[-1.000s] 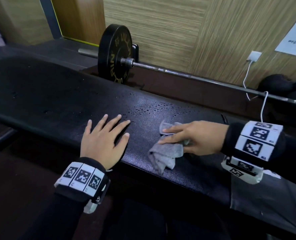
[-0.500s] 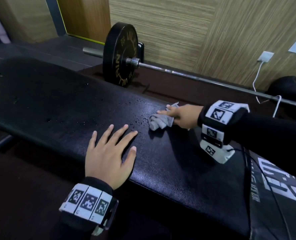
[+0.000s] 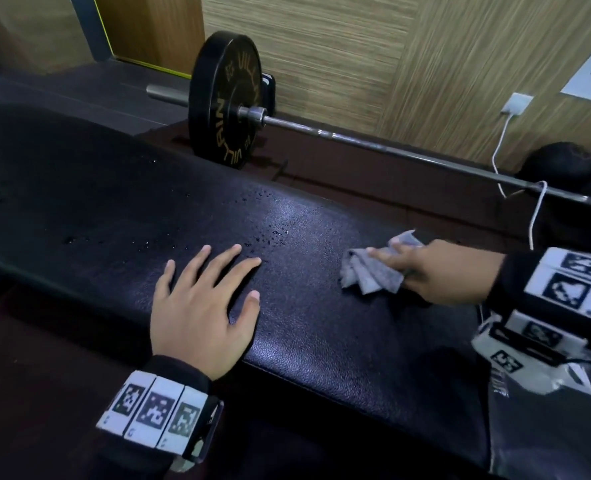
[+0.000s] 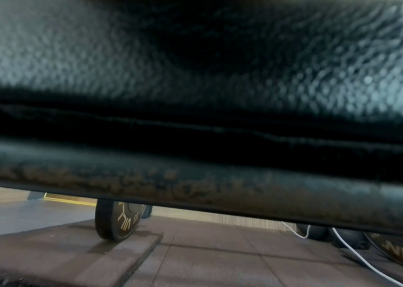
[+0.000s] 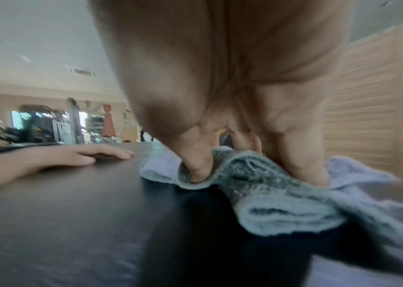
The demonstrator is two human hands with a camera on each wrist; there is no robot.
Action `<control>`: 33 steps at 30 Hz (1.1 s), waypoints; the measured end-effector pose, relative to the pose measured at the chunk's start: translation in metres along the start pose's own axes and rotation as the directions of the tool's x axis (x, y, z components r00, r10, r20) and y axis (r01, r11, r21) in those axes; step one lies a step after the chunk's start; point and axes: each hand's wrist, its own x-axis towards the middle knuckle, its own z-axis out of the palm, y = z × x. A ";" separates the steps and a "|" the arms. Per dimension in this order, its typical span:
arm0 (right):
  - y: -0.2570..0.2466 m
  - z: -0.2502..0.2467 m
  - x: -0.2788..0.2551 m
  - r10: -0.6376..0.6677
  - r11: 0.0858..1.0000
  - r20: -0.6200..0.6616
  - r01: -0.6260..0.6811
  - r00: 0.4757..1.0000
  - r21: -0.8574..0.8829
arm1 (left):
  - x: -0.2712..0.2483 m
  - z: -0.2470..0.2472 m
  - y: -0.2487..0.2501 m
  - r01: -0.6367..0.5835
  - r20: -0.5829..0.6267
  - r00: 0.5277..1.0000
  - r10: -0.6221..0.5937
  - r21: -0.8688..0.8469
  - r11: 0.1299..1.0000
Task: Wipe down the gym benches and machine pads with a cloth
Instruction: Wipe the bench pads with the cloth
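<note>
Fingers (image 3: pixel 384 252), right hand (image 3: pixel 453 271): pinch bunched cloth (image 3: pixel 370 277) on desk (image 3: pixel 304 341)
Left hand (image 3: pixel 200 306): flat, spread, empty, left of cloth
Risk: droplets (image 3: pixel 276 233) left of cloth get skipped; bunching shrinks contact

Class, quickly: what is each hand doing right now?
Left hand: open, flat on the black padded bench.
Right hand: holds the bunched grey cloth against it.

Black sleeves (image 3: pixel 510 271), white marker-printed wristbands (image 3: pixel 155 415)
</note>
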 end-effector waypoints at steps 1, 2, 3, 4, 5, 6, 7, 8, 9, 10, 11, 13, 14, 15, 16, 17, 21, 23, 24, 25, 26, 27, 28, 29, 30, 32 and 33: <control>-0.015 -0.001 0.003 -0.041 0.999 -0.014 0.041 0.999 -0.010 | 0.000 0.000 0.000 0.000 0.003 1.000 0.000 0.002 1.000; -0.029 -0.004 0.009 -0.075 0.997 -0.025 0.074 0.997 -0.024 | 0.000 -0.001 0.000 0.000 0.005 1.000 0.000 0.003 1.000; -0.039 -0.007 0.018 -0.090 0.995 -0.028 0.089 0.996 -0.042 | 0.000 -0.001 0.001 -0.001 0.008 1.000 0.000 0.004 1.000; -0.047 -0.012 0.030 -0.086 0.995 -0.019 0.085 0.996 -0.061 | 0.000 -0.001 0.000 -0.001 0.011 1.000 0.001 0.005 1.000; -0.051 -0.019 0.043 -0.072 0.994 -0.003 0.071 0.997 -0.077 | 0.000 -0.001 0.000 -0.002 0.016 1.000 0.002 0.007 1.000; -0.052 -0.025 0.057 -0.054 0.995 0.010 0.055 0.998 -0.083 | 0.000 -0.002 0.000 -0.004 0.020 1.000 0.003 0.007 1.000; -0.050 -0.032 0.070 -0.038 0.996 0.015 0.039 0.999 -0.076 | 0.000 -0.002 -0.001 -0.006 0.026 1.000 0.006 0.007 1.000; -0.045 -0.037 0.081 -0.023 0.998 0.009 0.023 1.000 -0.061 | 0.000 -0.002 -0.001 -0.009 0.031 0.999 0.009 0.006 1.000; -0.037 -0.041 0.089 -0.004 0.999 -0.005 0.004 1.000 -0.041 | 0.000 -0.003 -0.001 -0.013 0.036 0.999 0.012 0.006 1.000; -0.027 -0.043 0.093 0.022 1.000 -0.026 -0.023 0.999 -0.017 | 0.000 -0.003 -0.002 -0.015 0.039 0.999 0.015 0.006 1.000; -0.016 -0.044 0.093 0.057 0.998 -0.046 -0.056 0.997 0.005 | -0.001 -0.003 -0.002 -0.015 0.040 0.999 0.015 0.005 1.000; 0.005 -0.042 0.084 0.136 0.991 -0.053 -0.136 0.989 0.014 | -0.001 -0.003 -0.002 -0.013 0.038 0.999 0.013 -0.002 1.000; 0.014 -0.038 0.075 0.176 0.984 -0.043 -0.175 0.983 0.010 | -0.001 -0.003 -0.001 -0.011 0.037 0.999 0.012 -0.006 1.000; 0.021 -0.035 0.066 0.210 0.978 -0.030 -0.210 0.977 0.009 | -0.001 -0.003 -0.001 -0.010 0.038 0.999 0.010 -0.008 1.000; 0.026 -0.030 0.056 0.240 0.971 -0.016 -0.240 0.971 0.012 | 0.000 -0.003 -0.001 -0.008 0.041 0.999 0.009 -0.009 1.000; 0.029 -0.026 0.046 0.265 0.964 0.000 -0.265 0.964 0.015 | 0.001 -0.003 -0.001 -0.006 0.048 0.999 0.007 -0.011 1.000; 0.013 -0.010 0.020 0.256 0.967 0.061 -0.256 0.965 -0.003 | 0.003 -0.007 -0.004 -0.025 0.095 0.995 0.027 -0.023 0.999; -0.007 -0.007 0.019 0.215 0.976 0.077 -0.216 0.974 0.000 | 0.004 -0.010 -0.008 -0.049 0.125 0.991 0.052 -0.025 0.998; -0.018 -0.008 0.022 0.202 0.979 0.081 -0.203 0.976 0.011 | 0.005 -0.012 -0.011 -0.055 0.140 0.988 0.058 -0.020 0.998; -0.027 -0.010 0.028 0.193 0.981 0.086 -0.194 0.978 0.014 | 0.009 -0.013 -0.017 -0.052 0.156 0.986 0.053 -0.009 0.999; -0.034 -0.014 0.036 0.181 0.983 0.093 -0.182 0.979 0.002 | 0.014 -0.015 -0.024 -0.037 0.173 0.984 0.036 0.005 0.999; -0.039 -0.019 0.046 0.176 0.984 0.102 -0.175 0.979 -0.021 | 0.019 -0.017 -0.033 -0.011 0.187 0.982 0.006 0.024 1.000; -0.040 -0.026 0.056 0.182 0.983 0.114 -0.178 0.977 -0.043 | 0.025 -0.017 -0.046 0.028 0.193 0.981 -0.036 0.046 0.999; -0.040 -0.034 0.065 0.194 0.981 0.125 -0.189 0.973 -0.050 | 0.031 -0.017 -0.059 0.073 0.197 0.977 -0.086 0.073 0.995; -0.037 -0.041 0.072 0.205 0.979 0.130 -0.202 0.970 -0.038 | 0.037 -0.017 -0.073 0.120 0.204 0.969 -0.138 0.098 0.988; -0.027 -0.052 0.079 0.228 0.973 0.112 -0.230 0.967 0.000 | 0.046 -0.015 -0.092 0.204 0.188 0.956 -0.224 0.121 0.971; -0.022 -0.054 0.080 0.250 0.967 0.101 -0.253 0.963 0.023 | 0.048 -0.013 -0.097 0.226 0.172 0.954 -0.247 0.130 0.965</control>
